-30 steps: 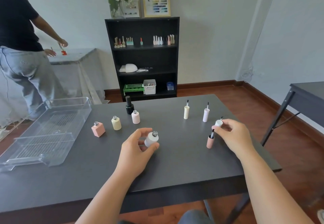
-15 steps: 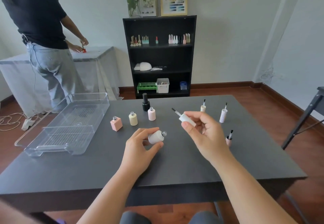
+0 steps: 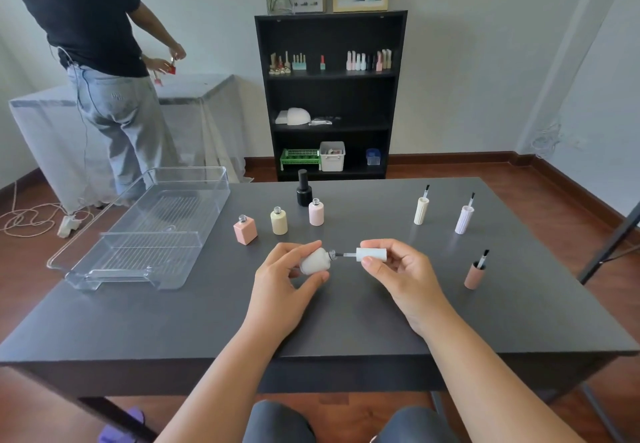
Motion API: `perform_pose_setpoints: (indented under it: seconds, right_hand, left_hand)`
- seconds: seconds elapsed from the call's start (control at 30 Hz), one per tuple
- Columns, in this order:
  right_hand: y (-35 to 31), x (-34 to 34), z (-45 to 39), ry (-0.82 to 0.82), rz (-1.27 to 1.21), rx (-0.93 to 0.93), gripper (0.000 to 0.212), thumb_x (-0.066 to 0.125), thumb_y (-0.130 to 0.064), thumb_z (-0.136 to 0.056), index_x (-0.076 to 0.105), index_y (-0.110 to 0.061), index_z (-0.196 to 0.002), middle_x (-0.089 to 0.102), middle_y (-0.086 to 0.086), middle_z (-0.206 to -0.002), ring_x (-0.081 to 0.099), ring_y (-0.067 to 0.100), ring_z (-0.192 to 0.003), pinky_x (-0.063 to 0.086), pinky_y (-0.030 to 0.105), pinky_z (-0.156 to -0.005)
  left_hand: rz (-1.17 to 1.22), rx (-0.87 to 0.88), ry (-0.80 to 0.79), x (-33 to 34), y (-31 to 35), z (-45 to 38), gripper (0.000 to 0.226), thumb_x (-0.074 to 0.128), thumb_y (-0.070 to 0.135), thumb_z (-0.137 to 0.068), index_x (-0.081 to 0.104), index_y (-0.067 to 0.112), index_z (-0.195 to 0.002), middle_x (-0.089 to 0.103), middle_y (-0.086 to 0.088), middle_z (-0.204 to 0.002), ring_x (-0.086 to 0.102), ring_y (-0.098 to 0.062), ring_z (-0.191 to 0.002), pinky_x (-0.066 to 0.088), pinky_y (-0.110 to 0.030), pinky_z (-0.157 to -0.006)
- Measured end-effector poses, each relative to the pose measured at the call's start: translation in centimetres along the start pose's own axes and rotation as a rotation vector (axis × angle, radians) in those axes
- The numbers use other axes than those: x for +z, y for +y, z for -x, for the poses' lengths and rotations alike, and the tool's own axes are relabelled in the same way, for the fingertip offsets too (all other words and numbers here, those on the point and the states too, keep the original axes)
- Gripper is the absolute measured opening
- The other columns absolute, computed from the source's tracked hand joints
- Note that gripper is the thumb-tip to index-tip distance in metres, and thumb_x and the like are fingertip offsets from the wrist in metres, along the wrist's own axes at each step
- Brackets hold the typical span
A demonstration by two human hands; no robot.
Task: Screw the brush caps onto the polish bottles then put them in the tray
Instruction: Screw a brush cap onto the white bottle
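I have the white bottle (image 3: 314, 260) tipped on its side just above the tabletop (image 3: 207, 314), its threaded neck pointing right, and the white brush cap (image 3: 371, 255) lined up with it — the brush tip is at the mouth or just inside, the cap's skirt not yet on the threads. My left hand (image 3: 289, 280) has a closed grip around the bottle's body, thumb below and fingers (image 3: 298, 247) over the top; my right hand (image 3: 398, 269) pinches the cap between thumb and fingertips.

To do this well, I judge that I should keep cap and neck on one straight line, slide the brush fully in, and only start turning once the skirt seats squarely — a crooked start would likely cross the threads. The left grip should hold the bottle firm while the right does the twisting. Tilting the neck a little upward would lower any chance of a spill.

Beyond my hands, a pink square bottle (image 3: 245, 230), a yellow bottle (image 3: 278, 221) and a pale pink bottle (image 3: 316, 213) stand uncapped, with a black capped bottle (image 3: 303, 189) behind them. Three more caps stand brush-up to the right: cream (image 3: 421, 210), lilac (image 3: 464, 219) and dusty pink (image 3: 474, 274). The clear tray (image 3: 83, 269) sits at the far left, with no bottles in it.
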State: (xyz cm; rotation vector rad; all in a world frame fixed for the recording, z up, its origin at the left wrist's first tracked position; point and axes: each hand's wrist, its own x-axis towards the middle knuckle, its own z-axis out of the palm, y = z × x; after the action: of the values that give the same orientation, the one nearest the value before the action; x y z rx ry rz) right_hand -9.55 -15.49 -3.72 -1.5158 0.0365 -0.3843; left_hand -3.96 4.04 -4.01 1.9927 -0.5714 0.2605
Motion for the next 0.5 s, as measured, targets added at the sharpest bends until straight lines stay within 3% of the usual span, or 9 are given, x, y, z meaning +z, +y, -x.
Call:
perform_pose_setpoints:
  seconds: [0.13,0.5]
  right_hand:
    - [0.31,-0.12,-0.01,0.006,0.034,-0.004,0.018,0.072,-0.016,-0.081,0.074,-0.028,-0.095,0.073,-0.005,-0.089,0.061,0.014,-0.083,0.05,0.027,-0.08]
    - [0.25,-0.14,0.16,0.021,0.064,-0.021,0.02,0.068,-0.023,-0.076,0.073,-0.032,-0.093,0.072,-0.009,-0.088,0.061,0.011,-0.082,0.05,0.021,-0.077]
  left_hand:
    - [-0.017,0.019,-0.001,-0.06,-0.04,0.11,0.046,0.079,0.016,-0.079,0.067,0.032,-0.12,0.059,0.017,-0.106,0.056,-0.004,-0.093,0.044,-0.01,-0.081]
    - [-0.043,0.06,-0.011,-0.16,0.18,0.35,0.044,0.078,0.016,-0.079,0.066,0.031,-0.119,0.058,0.018,-0.106,0.054,-0.002,-0.095,0.041,-0.006,-0.08]
